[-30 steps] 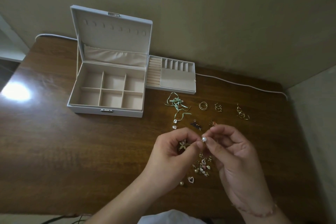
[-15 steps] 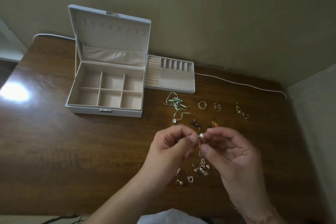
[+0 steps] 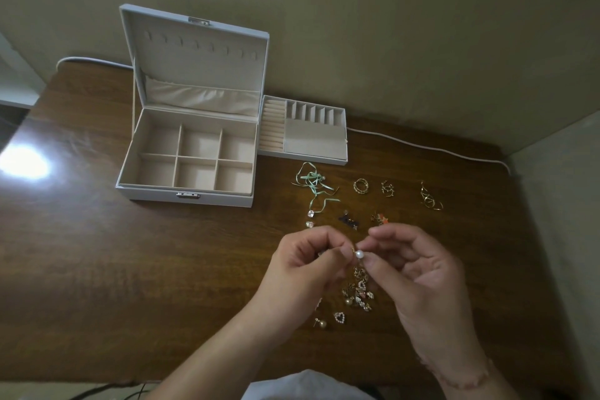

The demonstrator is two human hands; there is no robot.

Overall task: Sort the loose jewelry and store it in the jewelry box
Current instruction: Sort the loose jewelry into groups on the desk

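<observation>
Jewelry box (image 3: pixel 191 169) on table (image 3: pixel 97 269), back left, lid up & leaning toward wall, latch side facing the person. Long axis runs L–R. Six compartments, 2 rows of 3, no pieces in them. Tray (image 3: pixel 305 135) sits just beside box on its R side, touching or nearly; ring rolls at its L end, narrow slots along back.

Both hands raised over table centre, fingertips meeting. Left hand (image 3: pixel 302 266): thumb + index pinched on the gold end of a pearl earring (image 3: pixel 358 254), other fingers curled. Right hand (image 3: pixel 418 273): thumb + index pinched at the same earring from the other side, palm up-ish. Pearl shows between the two hands, facing camera; post direction cannot tell, too small.

Loose jewelry:
- small heap (image 3: pixel 357 294) under the hands, partly hidden
- heart piece (image 3: pixel 339 317) & pearl stud (image 3: pixel 321 323) near front, apart from heap
- green ribbon piece (image 3: pixel 313 183) just in front of tray, 2 clear stones by its lower end
- gold ring (image 3: pixel 361 187), gold pieces further R, well apart, roughly in a L–R row

White cable (image 3: pixel 422 146) along wall behind
</observation>
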